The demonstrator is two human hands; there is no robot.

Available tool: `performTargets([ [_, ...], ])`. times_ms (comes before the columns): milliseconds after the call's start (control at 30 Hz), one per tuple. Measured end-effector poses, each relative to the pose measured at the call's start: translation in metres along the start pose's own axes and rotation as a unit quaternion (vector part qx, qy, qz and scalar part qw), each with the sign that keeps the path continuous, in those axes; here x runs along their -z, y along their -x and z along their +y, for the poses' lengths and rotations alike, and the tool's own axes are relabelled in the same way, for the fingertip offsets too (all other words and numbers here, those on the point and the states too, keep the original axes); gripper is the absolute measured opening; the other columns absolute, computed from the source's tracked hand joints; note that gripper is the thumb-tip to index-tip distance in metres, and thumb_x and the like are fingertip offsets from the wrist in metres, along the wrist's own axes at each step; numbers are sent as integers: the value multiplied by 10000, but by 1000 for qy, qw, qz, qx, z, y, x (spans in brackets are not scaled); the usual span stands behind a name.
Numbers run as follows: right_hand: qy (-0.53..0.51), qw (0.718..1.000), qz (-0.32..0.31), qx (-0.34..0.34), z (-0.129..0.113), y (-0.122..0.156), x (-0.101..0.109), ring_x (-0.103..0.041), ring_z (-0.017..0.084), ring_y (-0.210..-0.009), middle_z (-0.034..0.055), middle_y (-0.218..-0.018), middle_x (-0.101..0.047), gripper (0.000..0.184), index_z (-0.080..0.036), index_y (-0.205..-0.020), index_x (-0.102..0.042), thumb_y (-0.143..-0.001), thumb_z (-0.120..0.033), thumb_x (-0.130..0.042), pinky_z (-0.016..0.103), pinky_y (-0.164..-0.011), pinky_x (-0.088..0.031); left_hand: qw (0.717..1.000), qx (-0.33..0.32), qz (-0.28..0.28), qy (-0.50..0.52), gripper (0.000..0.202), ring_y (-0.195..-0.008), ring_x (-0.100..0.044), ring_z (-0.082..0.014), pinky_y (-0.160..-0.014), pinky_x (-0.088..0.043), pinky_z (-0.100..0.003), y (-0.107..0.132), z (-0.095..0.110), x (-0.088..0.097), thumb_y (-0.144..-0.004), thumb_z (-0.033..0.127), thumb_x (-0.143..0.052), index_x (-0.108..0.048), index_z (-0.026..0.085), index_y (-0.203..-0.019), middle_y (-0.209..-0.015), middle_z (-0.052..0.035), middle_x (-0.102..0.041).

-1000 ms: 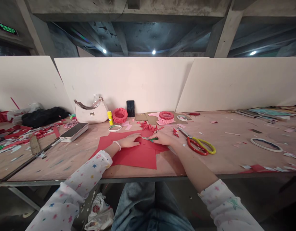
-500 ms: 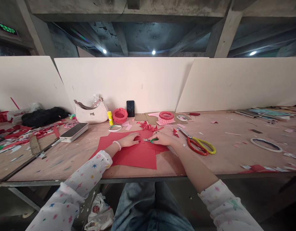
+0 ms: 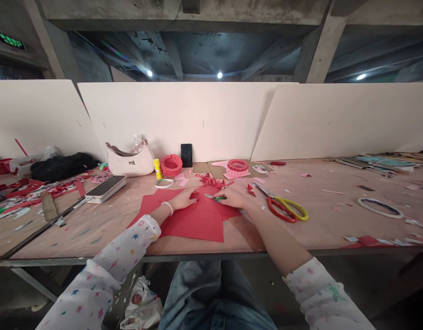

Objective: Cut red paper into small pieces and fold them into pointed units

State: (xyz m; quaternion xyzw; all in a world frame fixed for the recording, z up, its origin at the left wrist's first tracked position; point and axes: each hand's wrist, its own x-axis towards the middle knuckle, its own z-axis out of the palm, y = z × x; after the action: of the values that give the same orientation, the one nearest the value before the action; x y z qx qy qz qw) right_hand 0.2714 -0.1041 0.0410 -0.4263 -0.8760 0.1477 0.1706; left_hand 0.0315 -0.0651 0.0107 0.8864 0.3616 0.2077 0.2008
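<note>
Head view, right hand [image 3: 233,198] pinching green cutter [image 3: 214,197]

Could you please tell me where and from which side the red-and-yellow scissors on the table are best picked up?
Take the scissors by the red and yellow handle loops, coming from the near right. They lie flat, loops nearer the person, blades pointing far-left towards the right hand, which grips a green-handled tool.

left hand [image 3: 184,200] flat, palm down, right hand [image 3: 233,198] curled
</note>
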Motion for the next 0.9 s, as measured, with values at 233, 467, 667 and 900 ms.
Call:
performTargets([
  [233,25,1000,9,-8,7,-2,-3,-567,199,-842,-9,-1018,-613,388,-254,-1023,-602,-680,-135,-466,272,-712,-420,998,-19,65,3,499,-913,-495,-156,-847,-391,-286,0,3,0,-707,178,-487,-370,202,-1192,-976,-44,-500],
  [467,44,999,13,-28,0,1,0,-563,201,-819,16,-998,-620,365,-237,-1011,-608,-686,-145,-471,274,-672,-425,998,-9,45,47,446,-882,-522,-147,-779,-435,-258,-3,-1,-1,-723,203,-479,-397,161,-1160,-991,-69,-508],
  [667,131,987,54,-74,9,-2,-2,-545,211,-870,36,-983,-616,349,-251,-1023,-593,-705,-175,-471,309,-745,-407,992,21,78,-92,351,-881,-523,-193,-798,-412,-323,2,1,11,-733,187,-442,-479,148,-1080,-978,-85,-550],
  [900,115,986,65,106,-21,-10,-27,-399,220,-1112,76,-1238,-437,516,-207,-1229,-399,-743,-361,-481,343,-913,-315,993,33,107,-30,336,-868,-531,-182,-797,-410,-314,-3,6,9,-696,31,-359,-522,107,-979,-911,-88,-582],
])
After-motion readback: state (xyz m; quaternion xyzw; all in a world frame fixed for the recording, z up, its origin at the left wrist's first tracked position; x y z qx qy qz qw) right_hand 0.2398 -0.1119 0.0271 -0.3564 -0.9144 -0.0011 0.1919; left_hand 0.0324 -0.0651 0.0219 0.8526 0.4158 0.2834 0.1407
